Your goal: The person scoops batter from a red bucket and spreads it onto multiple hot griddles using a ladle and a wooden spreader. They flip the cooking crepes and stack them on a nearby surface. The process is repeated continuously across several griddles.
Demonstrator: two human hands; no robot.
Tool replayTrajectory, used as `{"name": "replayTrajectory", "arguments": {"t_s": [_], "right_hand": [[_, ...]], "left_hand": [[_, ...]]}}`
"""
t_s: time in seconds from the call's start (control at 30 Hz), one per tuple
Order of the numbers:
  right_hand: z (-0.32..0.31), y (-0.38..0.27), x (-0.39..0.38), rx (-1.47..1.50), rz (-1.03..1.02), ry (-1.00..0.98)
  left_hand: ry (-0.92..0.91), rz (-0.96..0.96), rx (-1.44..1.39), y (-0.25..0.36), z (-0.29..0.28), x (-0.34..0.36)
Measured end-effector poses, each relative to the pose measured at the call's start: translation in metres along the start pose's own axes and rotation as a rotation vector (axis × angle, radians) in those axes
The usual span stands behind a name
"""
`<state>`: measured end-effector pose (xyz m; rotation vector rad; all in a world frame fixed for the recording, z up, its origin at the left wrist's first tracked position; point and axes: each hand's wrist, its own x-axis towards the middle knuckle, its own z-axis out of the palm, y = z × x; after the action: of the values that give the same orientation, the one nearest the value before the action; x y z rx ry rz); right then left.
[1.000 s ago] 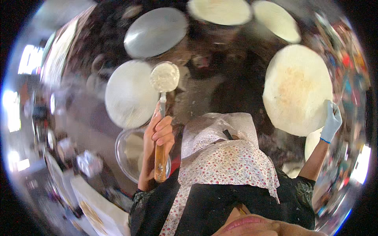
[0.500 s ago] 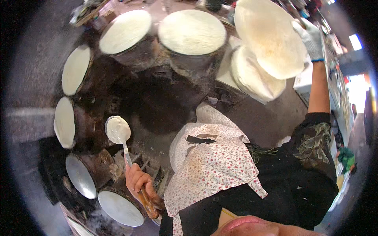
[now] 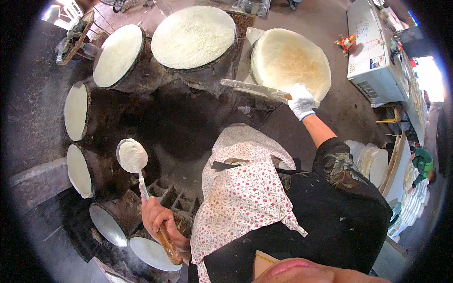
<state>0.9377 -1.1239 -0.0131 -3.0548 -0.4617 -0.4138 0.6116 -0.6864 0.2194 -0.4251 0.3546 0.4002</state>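
Observation:
My left hand (image 3: 163, 219) grips a ladle by its wooden handle (image 3: 169, 245). The round bowl of the ladle is filled with pale batter (image 3: 133, 155) and hangs over the dark floor area. My right hand (image 3: 301, 101), in a white knitted glove, is closed on the grip of a long flat scraper (image 3: 252, 88). The scraper's blade points left, along the near edge of a stack of large thin pancakes. The top pancake (image 3: 292, 61) lies flat and is browned in its middle.
Round griddles curve round my left side. Pale batter sheets cover several, such as the far sheet (image 3: 193, 37); two bare griddles (image 3: 108, 225) sit near left, with steam. A white chest freezer (image 3: 365, 52) stands far right. Another person (image 3: 421, 162) in green is beyond.
The pancake that my right hand held raised now lies flat on the stack. That hand has come down and nearer, and the scraper shows plainly. The ladle stays raised in my left hand.

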Motion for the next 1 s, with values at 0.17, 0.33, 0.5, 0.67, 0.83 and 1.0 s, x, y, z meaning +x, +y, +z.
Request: {"name": "replayTrajectory", "arguments": {"t_s": [0.17, 0.33, 0.5, 0.67, 0.83, 1.0], "right_hand": [[0.002, 0.018, 0.002, 0.069, -0.019, -0.028], [-0.021, -0.038, -0.008, 0.193, 0.001, -0.043], [-0.034, -0.218, -0.018, 0.507, -0.163, -0.325], [-0.090, -0.489, -0.094, 0.893, -0.641, -0.864], [-0.175, -0.774, -0.189, 1.126, -0.642, -1.261], [-0.205, -1.006, -0.256, 0.995, -0.502, -1.569]], "left_hand": [[-0.028, 0.017, -0.034, -0.003, -0.005, -0.001], [-0.081, 0.003, -0.084, 0.029, 0.003, -0.011], [-0.057, 0.117, -0.346, 0.119, -0.004, -0.062], [-0.252, 0.260, -0.402, 0.259, -0.015, -0.182], [-0.341, 0.494, -0.253, 0.472, -0.014, -0.280], [-0.193, 0.720, 0.068, 0.732, 0.013, -0.309]]}}
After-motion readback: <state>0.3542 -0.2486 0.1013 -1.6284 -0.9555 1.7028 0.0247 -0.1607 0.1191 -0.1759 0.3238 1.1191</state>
